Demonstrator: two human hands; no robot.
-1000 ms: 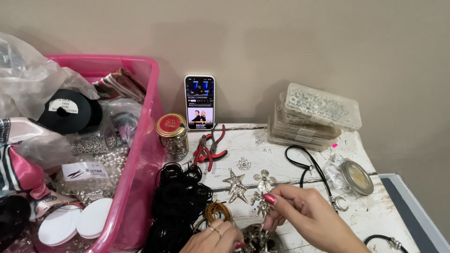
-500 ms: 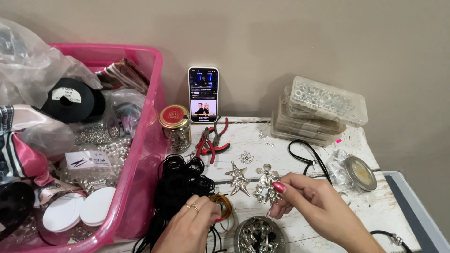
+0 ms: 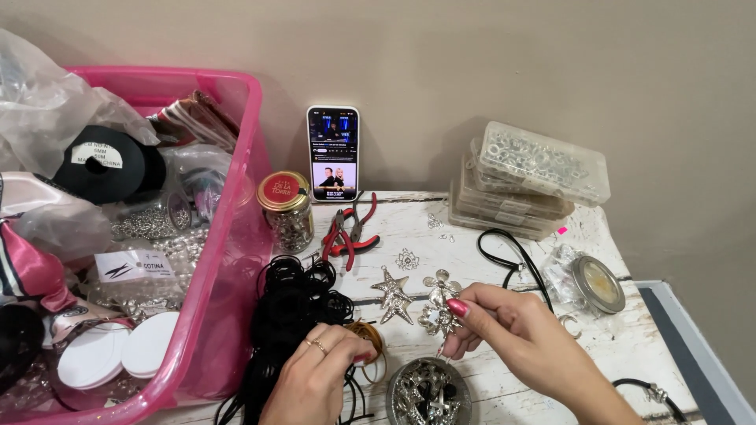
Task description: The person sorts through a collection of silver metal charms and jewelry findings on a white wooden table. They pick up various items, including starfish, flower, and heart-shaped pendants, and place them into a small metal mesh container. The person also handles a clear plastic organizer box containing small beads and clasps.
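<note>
My right hand (image 3: 524, 340) pinches a silver metal charm (image 3: 438, 312) between thumb and forefinger, just above a round tin of small silver parts (image 3: 428, 392). My left hand (image 3: 315, 381) rests with its fingers curled on a gold wire spool (image 3: 372, 342), beside a tangle of black cord (image 3: 293, 315). A silver starfish charm (image 3: 392, 295) lies on the white wooden table (image 3: 488, 260) just left of the held charm.
A pink plastic bin (image 3: 236, 197) full of bags, ribbon and spools fills the left. A phone (image 3: 332, 153) leans on the wall, with a gold-lidded jar (image 3: 285, 211) and red pliers (image 3: 350, 230) nearby. Stacked clear bead boxes (image 3: 529, 177) and a round tin (image 3: 598, 283) sit right.
My left hand has moved up onto the wire spool. My right hand stays on the silver charm above the tin. The view has tilted down slightly.
</note>
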